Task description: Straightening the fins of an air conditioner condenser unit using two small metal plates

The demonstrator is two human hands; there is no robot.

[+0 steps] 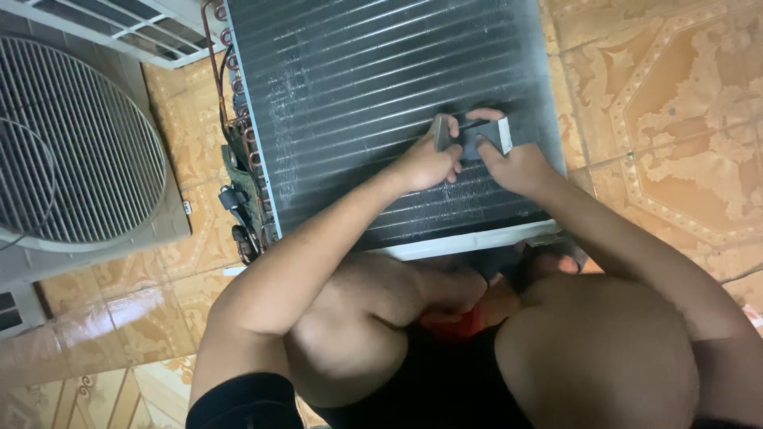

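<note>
Your left hand [425,163] is curled tight around a small flat grey metal tool [441,131], thumb and fingers pinching it so that its upper end sticks up above your knuckles. Your right hand [513,163] sits just beside it, fingers closed on a small pale rectangular piece [502,133] — what that piece is cannot be told from here. A thin dark rod [474,124] runs between the two hands, from the grey tool across to the pale piece. Both hands rest against the lower right part of the dark finned metal coil [358,87], a large ribbed panel lying flat in front of you, with pale scuffed patches among its fins.

A white frame edge [477,240] borders the coil on the side nearest you, touching your knees. Down the coil's left side runs a row of copper tube bends [238,95], and below them a cluster of dark wires and fittings [238,206].

Further left stands a beige outdoor air-conditioner housing with a round wire fan grille [79,143] — well apart from your hands. At the top left lies a white louvred cover [135,24]. Everything rests on the orange patterned floor tiles [675,119].
</note>
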